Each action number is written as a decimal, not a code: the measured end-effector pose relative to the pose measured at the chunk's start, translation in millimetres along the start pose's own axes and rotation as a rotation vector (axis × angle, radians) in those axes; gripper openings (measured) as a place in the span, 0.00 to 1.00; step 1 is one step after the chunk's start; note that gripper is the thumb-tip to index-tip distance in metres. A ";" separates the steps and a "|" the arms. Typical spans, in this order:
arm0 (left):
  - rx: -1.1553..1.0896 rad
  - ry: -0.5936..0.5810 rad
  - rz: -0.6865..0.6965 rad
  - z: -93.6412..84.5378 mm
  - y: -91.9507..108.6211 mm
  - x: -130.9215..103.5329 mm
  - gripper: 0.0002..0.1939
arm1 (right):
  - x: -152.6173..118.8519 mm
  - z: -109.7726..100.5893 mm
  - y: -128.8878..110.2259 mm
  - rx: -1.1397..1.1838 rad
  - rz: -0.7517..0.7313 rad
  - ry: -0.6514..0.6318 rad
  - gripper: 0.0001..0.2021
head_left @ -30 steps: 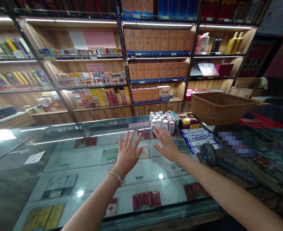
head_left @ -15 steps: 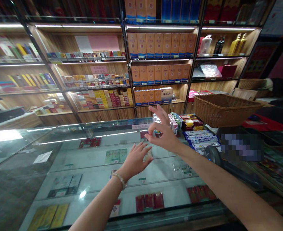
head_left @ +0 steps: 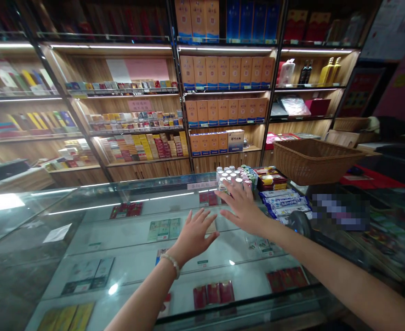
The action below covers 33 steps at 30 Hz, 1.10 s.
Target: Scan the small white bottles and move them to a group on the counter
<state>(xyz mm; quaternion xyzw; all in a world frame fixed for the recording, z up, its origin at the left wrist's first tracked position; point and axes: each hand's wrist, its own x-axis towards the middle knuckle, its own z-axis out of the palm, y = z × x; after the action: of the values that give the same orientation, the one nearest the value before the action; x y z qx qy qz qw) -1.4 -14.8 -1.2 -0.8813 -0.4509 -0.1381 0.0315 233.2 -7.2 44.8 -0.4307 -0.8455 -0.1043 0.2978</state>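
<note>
My left hand, with a pale beaded bracelet at its wrist, is held over the glass display counter. Its fingers are spread and nothing is in them. To its right is my right hand, also open and holding nothing, fingers apart. Just beyond the right fingertips stands a cluster of small white-capped bottles, partly covered by that hand. Under the glass lie red packs, pale green packs and yellow packs.
Right of the bottles sit red and yellow packets, blue-and-white packets and a black handheld scanner. A wicker basket stands behind them. Along the back wall, shelves hold orange boxes and cigarette packs.
My right hand has opened from a thumb-and-finger ring to spread fingers and come slightly lower. The left hand stays nearly in place. The view has tilted up a little.
</note>
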 end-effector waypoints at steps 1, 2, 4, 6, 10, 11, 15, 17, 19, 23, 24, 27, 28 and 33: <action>0.006 0.004 -0.002 1.5 -0.7 0.2 0.30 | -15.8 9.3 8.9 -0.033 0.021 -0.052 0.27; 0.012 0.007 -0.003 2.7 -1.3 0.4 0.30 | -30.7 17.5 16.8 -0.058 0.050 -0.097 0.29; 0.024 0.004 0.000 4.2 -2.1 0.5 0.31 | -55.1 30.3 29.2 -0.090 0.104 -0.165 0.30; 0.031 -0.011 -0.002 4.6 -2.6 0.3 0.32 | -70.0 38.8 36.8 -0.106 0.133 -0.203 0.31; 0.039 -0.054 -0.022 3.7 -3.6 -0.5 0.32 | -77.4 46.4 40.6 -0.099 0.159 -0.239 0.31; 0.042 -0.057 -0.022 3.4 -3.7 -0.7 0.32 | -77.0 46.9 40.0 -0.094 0.162 -0.246 0.31; 0.054 -0.054 -0.011 1.0 -3.2 -0.5 0.31 | -74.5 42.2 35.9 -0.081 0.177 -0.277 0.31; 0.060 -0.058 -0.013 -0.4 -2.4 0.2 0.30 | -73.5 35.0 33.7 -0.078 0.177 -0.279 0.31; 0.062 -0.047 -0.019 -1.2 -1.8 1.4 0.29 | -73.0 24.1 31.7 -0.067 0.154 -0.268 0.29; 0.042 0.016 -0.033 -1.8 -2.6 4.8 0.27 | -78.2 -7.4 28.1 0.012 0.058 -0.202 0.19; 0.031 0.032 -0.036 -2.2 -2.9 5.7 0.26 | -81.6 -16.8 27.2 0.028 0.031 -0.171 0.17; -0.006 0.081 -0.037 -5.0 -2.7 8.0 0.22 | -97.8 -44.9 25.9 0.030 -0.024 -0.066 0.15; -0.014 0.093 -0.042 -6.3 -2.2 8.5 0.21 | -104.7 -53.4 26.1 0.027 -0.043 -0.042 0.14; -0.024 0.102 -0.072 -11.6 1.3 9.3 0.18 | -142.2 -82.4 37.1 -0.034 -0.070 0.051 0.17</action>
<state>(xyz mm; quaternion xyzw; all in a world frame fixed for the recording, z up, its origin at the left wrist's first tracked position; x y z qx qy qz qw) 2.4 -10.4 12.5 -0.8566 -0.4785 -0.1892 0.0390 360.8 -115.0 23.4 -0.4030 -0.8503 -0.1400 0.3083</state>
